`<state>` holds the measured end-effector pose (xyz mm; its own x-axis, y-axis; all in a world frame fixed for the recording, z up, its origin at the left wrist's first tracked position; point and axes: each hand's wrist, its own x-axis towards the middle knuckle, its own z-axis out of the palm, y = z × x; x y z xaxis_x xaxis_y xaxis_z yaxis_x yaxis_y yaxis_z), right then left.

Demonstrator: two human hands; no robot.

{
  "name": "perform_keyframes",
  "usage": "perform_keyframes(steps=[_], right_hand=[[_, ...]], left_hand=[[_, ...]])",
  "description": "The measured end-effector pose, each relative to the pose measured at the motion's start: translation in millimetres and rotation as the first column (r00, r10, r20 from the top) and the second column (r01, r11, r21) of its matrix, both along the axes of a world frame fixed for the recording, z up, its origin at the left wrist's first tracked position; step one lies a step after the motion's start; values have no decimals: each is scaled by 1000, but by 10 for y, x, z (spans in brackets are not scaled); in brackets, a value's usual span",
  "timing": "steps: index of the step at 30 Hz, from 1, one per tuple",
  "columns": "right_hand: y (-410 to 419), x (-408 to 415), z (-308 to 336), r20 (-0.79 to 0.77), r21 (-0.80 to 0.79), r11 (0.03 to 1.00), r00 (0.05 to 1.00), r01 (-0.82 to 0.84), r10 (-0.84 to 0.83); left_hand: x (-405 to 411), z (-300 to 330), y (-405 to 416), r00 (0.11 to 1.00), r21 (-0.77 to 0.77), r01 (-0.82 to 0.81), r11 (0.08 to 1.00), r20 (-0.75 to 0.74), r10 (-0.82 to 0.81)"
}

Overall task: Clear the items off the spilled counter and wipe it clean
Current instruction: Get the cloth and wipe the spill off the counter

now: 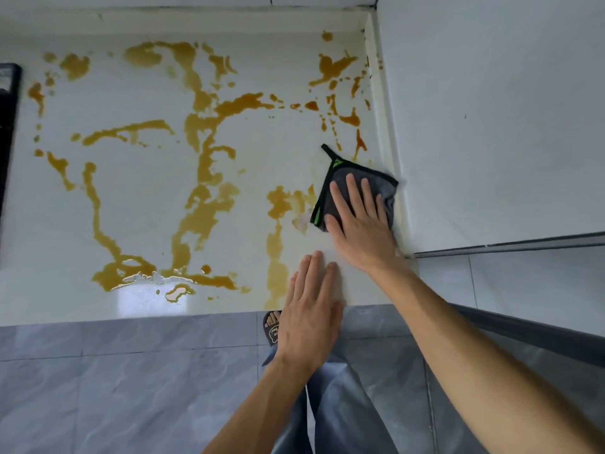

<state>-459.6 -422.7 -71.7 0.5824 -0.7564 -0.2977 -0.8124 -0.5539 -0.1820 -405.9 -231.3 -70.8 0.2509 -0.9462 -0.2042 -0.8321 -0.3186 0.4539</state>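
We note the counter [137, 204] carries nothing loose now; only the spill [203, 178] is left, an amber liquid in long streaks and puddles across most of the white top, from the far left to the far right corner.

Right hand [360, 221] lies flat, fingers spread, pressing the cloth [347, 178] down at the right side of the counter, close against the raised edge by the wall [491, 126]. Open palm rather than a pinch: we judge this spreads pressure over the folded cloth so it soaks and drags evenly. Cloth is dark grey with green trim, a loop at its far corner.

Left hand [311, 309] rests open and flat on the near edge, holding nothing, just beside the right forearm. We take it as a brace while the body leans in.

Patch around and near the cloth looks paler, only faint smears. Starting at the right wall makes sense to us: strokes can then work leftward without crossing cleaned ground.

Most of the spill is untouched; wiping is at an early stage.
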Motion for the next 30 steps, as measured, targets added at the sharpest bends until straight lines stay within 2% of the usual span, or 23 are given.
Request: perform_keyframes(steps=[3, 6, 11, 14, 17, 19, 21, 24, 30], right_hand=[[-384, 294, -35, 23, -30, 999, 999, 40, -39], [-429, 438, -48, 40, -44, 996, 997, 75, -73], [112, -69, -79, 31, -72, 982, 983, -176, 178], [-59, -84, -109, 30, -71, 996, 998, -52, 54], [-433, 381, -96, 53, -58, 993, 993, 106, -103], [-477, 663, -105, 50, -46, 987, 987, 152, -150], [-271, 736, -119, 44, -67, 994, 995, 91, -89], [37, 456, -139, 33, -84, 990, 993, -114, 117], [185, 74, -101, -37, 14, 999, 998, -43, 44]], left_hand=[[-2, 61, -64, 999, 6, -7, 1000, 47, 7], [3, 115, -109, 997, 9, -17, 1000, 77, 16], [-17, 138, -112, 999, 24, -33, 999, 42, 32], [-36, 97, -113, 997, 10, -37, 999, 62, 36], [-23, 80, -124, 997, 5, -41, 999, 71, 41], [-30, 87, -134, 996, 6, -58, 998, 69, 58], [-41, 101, -138, 996, 15, -61, 998, 60, 60], [-28, 112, -137, 998, 18, -50, 999, 47, 50], [-51, 126, -157, 997, 35, -73, 997, -12, 73]])
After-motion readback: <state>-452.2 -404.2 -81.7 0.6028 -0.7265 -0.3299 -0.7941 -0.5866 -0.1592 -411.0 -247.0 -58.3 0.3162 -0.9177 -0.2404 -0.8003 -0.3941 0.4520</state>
